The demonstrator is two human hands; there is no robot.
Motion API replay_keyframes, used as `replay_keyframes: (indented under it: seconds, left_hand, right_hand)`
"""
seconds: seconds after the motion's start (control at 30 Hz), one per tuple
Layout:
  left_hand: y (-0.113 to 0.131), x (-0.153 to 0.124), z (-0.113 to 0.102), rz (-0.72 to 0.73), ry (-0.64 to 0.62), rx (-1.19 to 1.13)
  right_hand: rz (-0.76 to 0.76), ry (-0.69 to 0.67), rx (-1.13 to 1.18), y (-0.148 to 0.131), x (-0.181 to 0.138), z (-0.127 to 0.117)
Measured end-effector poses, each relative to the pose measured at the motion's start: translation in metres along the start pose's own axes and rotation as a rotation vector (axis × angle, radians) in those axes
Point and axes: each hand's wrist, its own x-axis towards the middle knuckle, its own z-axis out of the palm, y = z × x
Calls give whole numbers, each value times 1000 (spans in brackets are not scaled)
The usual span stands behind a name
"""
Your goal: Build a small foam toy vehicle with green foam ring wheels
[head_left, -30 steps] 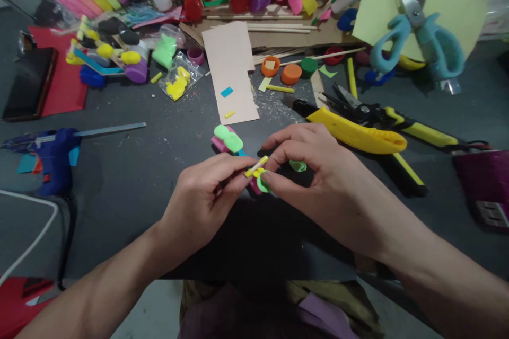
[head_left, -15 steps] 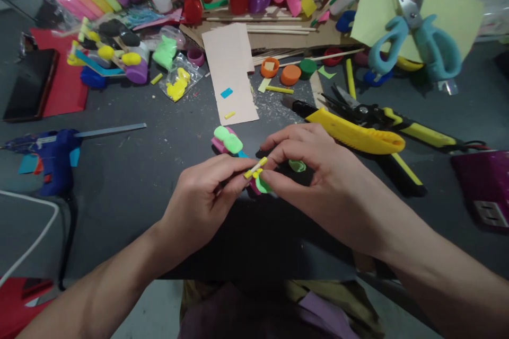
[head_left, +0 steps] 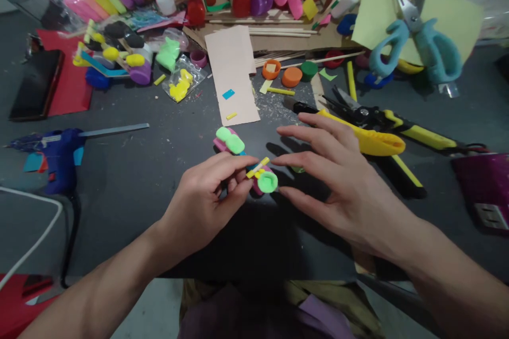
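Note:
My left hand (head_left: pixel 217 188) pinches a small craft model near its yellow crossbar (head_left: pixel 258 168). Two light green clay lumps (head_left: pixel 229 140) sit on the model's far end, over pink parts, and a blue strip shows in the middle. At the near end is a round green clay piece (head_left: pixel 268 182) with a hollow in its face. My right hand (head_left: pixel 326 169) is just right of the model, fingers spread, with nothing in its grasp. Whether its fingertips touch the green piece I cannot tell. A bit of green clay (head_left: pixel 298 169) lies partly hidden under that hand.
A yellow utility knife (head_left: pixel 369 137) and pliers (head_left: pixel 363 114) lie beyond my right hand, with teal scissors (head_left: pixel 415 37) farther back. A blue glue gun (head_left: pixel 59 156) lies at left. Cardboard (head_left: pixel 230 74), bottle caps (head_left: pixel 291 77) and a similar model (head_left: pixel 107 61) stand behind.
My right hand has drawn back to the right from the model and its fingers have spread. The round green piece now shows in full. My left hand keeps its hold.

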Motion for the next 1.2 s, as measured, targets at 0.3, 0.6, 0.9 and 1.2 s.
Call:
replay_keyframes:
  seconds: [0.3, 0.6, 0.9, 1.2]
  left_hand:
    - [-1, 2, 5, 15, 11, -7]
    - [-1, 1, 4, 38, 16, -2]
    - [-1, 1, 5, 37, 23, 15]
    - [-1, 2, 7, 82, 62, 25]
  right_hand:
    - [-19, 76, 5, -7, 5, 11]
    - [-24, 94, -29, -10, 7, 9]
    - [-41, 98, -37, -12, 6, 10]
    - [-92, 144, -91, -7, 5, 15]
